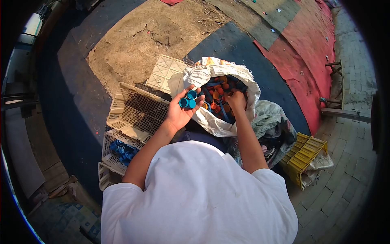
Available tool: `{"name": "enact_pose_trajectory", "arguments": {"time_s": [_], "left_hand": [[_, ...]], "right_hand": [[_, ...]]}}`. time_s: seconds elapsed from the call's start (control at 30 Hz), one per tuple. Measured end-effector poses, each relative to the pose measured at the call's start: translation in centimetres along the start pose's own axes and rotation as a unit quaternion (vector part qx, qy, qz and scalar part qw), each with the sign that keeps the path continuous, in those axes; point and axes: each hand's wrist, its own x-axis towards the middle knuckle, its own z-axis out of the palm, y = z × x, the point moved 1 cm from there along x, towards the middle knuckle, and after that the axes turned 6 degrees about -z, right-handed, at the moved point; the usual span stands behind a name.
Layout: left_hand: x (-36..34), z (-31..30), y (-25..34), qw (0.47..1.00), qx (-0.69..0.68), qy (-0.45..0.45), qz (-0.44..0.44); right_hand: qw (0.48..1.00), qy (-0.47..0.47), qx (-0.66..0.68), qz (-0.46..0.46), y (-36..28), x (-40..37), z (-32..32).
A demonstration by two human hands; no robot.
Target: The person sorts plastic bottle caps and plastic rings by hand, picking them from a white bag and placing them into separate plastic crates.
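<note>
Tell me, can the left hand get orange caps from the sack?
Probably yes: the left hand is beside the open white sack, where orange caps show, though the teal caps it holds might get in the way.

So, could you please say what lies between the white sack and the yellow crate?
In the head view, a crumpled greyish bag lies between the white sack and the yellow crate.

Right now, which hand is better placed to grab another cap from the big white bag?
Probably the right hand: it reaches into the white bag, among orange caps. The left hand holds blue-green caps.
</note>
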Motion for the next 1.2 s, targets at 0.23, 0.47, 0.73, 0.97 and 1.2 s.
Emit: {"name": "enact_pose_trajectory", "arguments": {"time_s": [0.23,0.47,0.73,0.97,1.2], "left_hand": [[0.2,-0.1,0.0,1.0,-0.003,-0.006,-0.006],[0.5,0.0,-0.1,1.0,0.001,0.001,-0.011],[0.3,0.1,-0.1,1.0,0.001,0.007,-0.008],[0.4,0.3,-0.1,1.0,0.01,0.006,-0.012],[0.9,0.6,-0.6,1.0,0.017,0.007,-0.024]], "right_hand": [[0.999,0.044,-0.03,0.013,-0.2,0.7,1.4],[1.0,0.006,-0.027,0.002,0.3,1.9,2.3],[0.996,-0.028,0.071,-0.051,1.6,1.3,0.1],[0.963,0.061,0.26,-0.031,2.4,-0.9,-0.7],[0.87,0.098,0.484,-0.011,1.0,-3.1,-2.7]]}}
